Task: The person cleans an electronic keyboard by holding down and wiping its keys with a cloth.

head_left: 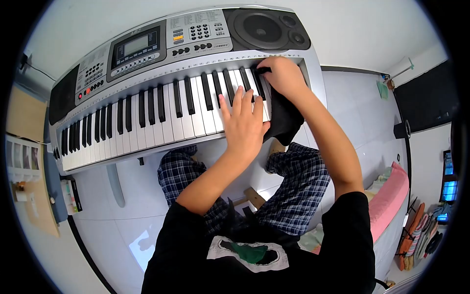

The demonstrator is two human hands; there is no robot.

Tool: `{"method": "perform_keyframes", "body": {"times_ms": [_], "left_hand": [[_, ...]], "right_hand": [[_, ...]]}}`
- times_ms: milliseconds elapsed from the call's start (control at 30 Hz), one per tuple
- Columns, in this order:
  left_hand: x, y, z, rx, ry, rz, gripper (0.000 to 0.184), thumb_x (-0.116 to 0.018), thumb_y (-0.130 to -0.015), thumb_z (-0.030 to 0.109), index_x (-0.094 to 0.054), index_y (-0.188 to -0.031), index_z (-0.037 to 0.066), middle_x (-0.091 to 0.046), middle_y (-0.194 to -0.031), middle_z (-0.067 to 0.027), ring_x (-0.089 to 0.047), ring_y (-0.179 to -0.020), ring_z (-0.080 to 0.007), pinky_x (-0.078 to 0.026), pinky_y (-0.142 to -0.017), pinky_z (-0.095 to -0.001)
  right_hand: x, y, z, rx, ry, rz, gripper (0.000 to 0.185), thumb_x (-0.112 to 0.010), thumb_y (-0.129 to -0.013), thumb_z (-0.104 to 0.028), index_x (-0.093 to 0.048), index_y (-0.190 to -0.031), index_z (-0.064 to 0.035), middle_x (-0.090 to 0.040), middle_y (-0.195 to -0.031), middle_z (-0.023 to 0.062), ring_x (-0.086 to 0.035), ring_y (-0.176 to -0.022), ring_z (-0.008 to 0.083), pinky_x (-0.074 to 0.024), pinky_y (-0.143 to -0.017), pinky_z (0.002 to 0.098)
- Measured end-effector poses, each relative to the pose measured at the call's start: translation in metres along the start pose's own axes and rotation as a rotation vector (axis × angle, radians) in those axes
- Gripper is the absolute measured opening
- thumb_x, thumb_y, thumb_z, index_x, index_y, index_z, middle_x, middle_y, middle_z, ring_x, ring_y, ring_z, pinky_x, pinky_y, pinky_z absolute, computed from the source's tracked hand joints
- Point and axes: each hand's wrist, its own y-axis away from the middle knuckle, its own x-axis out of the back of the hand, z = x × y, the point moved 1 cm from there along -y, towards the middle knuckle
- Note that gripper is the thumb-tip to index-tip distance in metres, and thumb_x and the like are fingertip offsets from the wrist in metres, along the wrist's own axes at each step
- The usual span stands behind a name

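Observation:
A silver electronic keyboard (196,61) lies in front of me, its black and white keys running from lower left to upper right. My left hand (243,122) rests on the white keys toward the right end, fingers spread and nothing held. At the far right end of the keys, my right hand (283,77) is closed on a black cloth (285,117). The cloth covers the last keys and hangs over the keyboard's front edge. Part of it is bunched under my fingers, whose tips are partly hidden.
The keyboard has a speaker (259,30) at the right and a small display (137,46) left of centre. A pink cushion (389,201) lies on a bed at the right. Clothes (421,235) hang beyond it. A wooden desk (36,196) stands at the left.

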Motion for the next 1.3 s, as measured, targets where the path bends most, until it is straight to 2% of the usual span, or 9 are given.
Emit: {"method": "perform_keyframes", "body": {"times_ms": [167,333,467,733,767,933,1033,1167,1300], "left_hand": [[0.0,0.0,0.0,0.004,0.025,0.016,0.065,-0.086,-0.061,0.019,-0.061,-0.118,0.004,-0.054,-0.126,-0.0133,-0.042,-0.132,-0.0325,-0.016,-0.114,-0.0628],[-0.003,0.002,0.0,-0.013,0.006,0.018,0.068,-0.086,-0.061,0.019,-0.059,-0.121,0.004,-0.054,-0.127,-0.0133,-0.042,-0.132,-0.0324,-0.016,-0.114,-0.0626],[0.0,0.001,0.001,-0.006,0.005,0.017,0.069,-0.086,-0.061,0.019,-0.059,-0.122,0.003,-0.055,-0.127,-0.0129,-0.042,-0.132,-0.0325,-0.016,-0.114,-0.0625],[-0.002,0.002,-0.001,-0.004,0.025,0.024,0.068,-0.086,-0.062,0.019,-0.058,-0.122,0.003,-0.056,-0.126,-0.0128,-0.043,-0.132,-0.0325,-0.016,-0.114,-0.0628],[-0.003,0.002,-0.001,-0.011,0.025,0.034,0.068,-0.086,-0.062,0.019,-0.058,-0.122,0.003,-0.056,-0.127,-0.0128,-0.043,-0.132,-0.0323,-0.016,-0.114,-0.0628],[-0.003,0.003,-0.001,-0.018,0.019,0.038,0.067,-0.085,-0.062,0.019,-0.059,-0.121,0.003,-0.055,-0.127,-0.0125,-0.043,-0.132,-0.0322,-0.015,-0.114,-0.0629],[-0.004,0.004,-0.002,-0.025,0.013,0.05,0.067,-0.085,-0.061,0.018,-0.058,-0.121,0.003,-0.055,-0.127,-0.0124,-0.043,-0.132,-0.0319,-0.015,-0.114,-0.063],[-0.001,0.004,-0.001,-0.023,0.03,0.037,0.068,-0.085,-0.061,0.017,-0.058,-0.121,0.002,-0.055,-0.127,-0.0122,-0.042,-0.132,-0.0313,-0.015,-0.114,-0.0634],[-0.001,0.001,-0.003,-0.013,0.032,0.036,0.068,-0.085,-0.061,0.017,-0.058,-0.122,0.002,-0.055,-0.127,-0.0121,-0.042,-0.132,-0.0313,-0.014,-0.114,-0.0638]], "right_hand": [[0.018,0.001,0.002,0.003,-0.169,-0.296,0.021,-0.067,-0.073,-0.003,-0.073,-0.093,-0.0044,-0.07,-0.096,0.0132,-0.064,-0.092,0.0341,-0.0512,-0.083,0.0403],[0.0,-0.006,-0.013,-0.05,0.046,0.001,0.025,-0.068,-0.073,-0.002,-0.072,-0.097,-0.0051,-0.068,-0.095,0.0116,-0.063,-0.096,0.0329,-0.0516,-0.082,0.0412],[-0.008,-0.005,-0.009,-0.027,0.094,0.042,0.027,-0.068,-0.073,-0.003,-0.072,-0.1,-0.0058,-0.066,-0.095,0.0111,-0.063,-0.097,0.0325,-0.0516,-0.082,0.0423],[0.025,0.004,-0.005,-0.043,-0.124,-0.357,0.025,-0.069,-0.072,-0.007,-0.072,-0.096,-0.0025,-0.07,-0.094,0.0171,-0.064,-0.091,0.0364,-0.0508,-0.083,0.0419],[0.023,0.006,-0.006,-0.042,-0.121,-0.357,0.025,-0.069,-0.072,-0.007,-0.072,-0.096,-0.0025,-0.07,-0.094,0.0171,-0.064,-0.091,0.0364,-0.0508,-0.083,0.0419],[-0.003,-0.002,-0.017,-0.087,0.083,0.007,0.019,-0.069,-0.074,-0.007,-0.07,-0.092,-0.0024,-0.066,-0.095,0.0129,-0.065,-0.09,0.0332,-0.052,-0.079,0.0423],[-0.012,-0.002,-0.018,-0.004,0.24,0.071,0.015,-0.069,-0.075,-0.007,-0.069,-0.089,-0.003,-0.063,-0.094,0.0111,-0.065,-0.092,0.0312,-0.0532,-0.076,0.0419],[-0.007,-0.002,-0.023,0.014,0.306,0.032,0.014,-0.069,-0.074,-0.006,-0.069,-0.087,-0.0032,-0.063,-0.093,0.0103,-0.065,-0.092,0.0307,-0.054,-0.075,0.042],[-0.008,-0.011,-0.017,-0.092,0.323,-0.021,0.013,-0.067,-0.074,-0.005,-0.07,-0.086,-0.0035,-0.063,-0.093,0.0103,-0.065,-0.092,0.0306,-0.0543,-0.074,0.043]]}}
